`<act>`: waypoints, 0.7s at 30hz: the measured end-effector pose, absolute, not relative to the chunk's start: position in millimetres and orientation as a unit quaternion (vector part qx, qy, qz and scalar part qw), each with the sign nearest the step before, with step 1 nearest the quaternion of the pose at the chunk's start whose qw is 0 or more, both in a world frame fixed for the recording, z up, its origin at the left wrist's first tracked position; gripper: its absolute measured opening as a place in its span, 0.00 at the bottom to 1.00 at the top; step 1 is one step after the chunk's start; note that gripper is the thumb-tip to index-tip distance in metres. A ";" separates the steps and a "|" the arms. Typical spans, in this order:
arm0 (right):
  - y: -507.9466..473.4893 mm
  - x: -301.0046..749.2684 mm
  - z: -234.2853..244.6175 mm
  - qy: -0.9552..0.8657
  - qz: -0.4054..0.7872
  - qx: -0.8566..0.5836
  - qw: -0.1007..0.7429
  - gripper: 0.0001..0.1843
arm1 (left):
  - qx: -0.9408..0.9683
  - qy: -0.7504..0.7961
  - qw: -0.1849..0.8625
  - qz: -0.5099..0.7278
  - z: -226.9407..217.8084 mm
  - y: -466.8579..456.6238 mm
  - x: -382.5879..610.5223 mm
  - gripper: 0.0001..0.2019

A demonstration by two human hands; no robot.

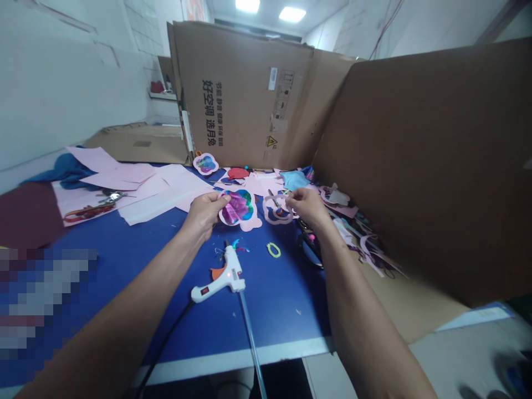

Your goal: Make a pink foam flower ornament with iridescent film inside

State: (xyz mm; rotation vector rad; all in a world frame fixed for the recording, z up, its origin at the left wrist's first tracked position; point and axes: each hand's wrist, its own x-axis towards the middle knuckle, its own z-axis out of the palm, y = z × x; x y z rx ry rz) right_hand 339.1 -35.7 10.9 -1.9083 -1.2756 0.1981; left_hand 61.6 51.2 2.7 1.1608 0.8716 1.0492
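Pinched in my left hand [205,213] is a flower-shaped pink paper cutout [251,223] with shiny purple and green foil on its face. My right hand [306,205] has its fingers closed on the edge of a pink paper outline frame [270,215], held just right of the cutout and apart from it. Below the two hands a white glue gun [233,271] with an orange trigger lies on the blue table [286,310], a long clear glue stick reaching out of its back. A small yellow-green ring [273,250] lies between the glue gun and my right forearm.
Pink paper sheets [166,185] and silver scissors [113,197] lie at the left. Another foil flower piece [205,163] rests by the cardboard wall [245,100]. Paper scraps [368,249] crowd the right side, near black-handled scissors [310,249]. A tall cardboard panel [436,166] stands at the right.
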 end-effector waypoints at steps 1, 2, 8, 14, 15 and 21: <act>-34.7 339.3 12.2 -0.501 0.102 -0.732 0.451 0.07 | 0.506 0.381 0.626 0.455 3.0 50.8 61.7 0.15; -34.0 339.2 13.4 -0.494 0.128 -0.707 0.489 0.09 | 0.506 0.381 0.626 0.454 3.1 50.6 61.8 0.15; -37.8 338.7 20.5 -0.439 0.297 -0.577 0.622 0.19 | 0.501 0.378 0.633 0.452 3.7 51.6 59.7 0.15; -44.0 334.0 26.3 -0.416 0.391 -0.509 0.644 0.29 | 0.510 0.366 0.643 0.439 6.2 50.0 59.1 0.14; -44.4 332.8 26.9 -0.414 0.397 -0.505 0.645 0.30 | 0.513 0.363 0.644 0.437 6.8 49.3 59.2 0.15; -44.5 327.1 29.0 -0.415 0.411 -0.489 0.649 0.31 | 0.542 0.332 0.663 0.396 10.0 43.3 58.8 0.13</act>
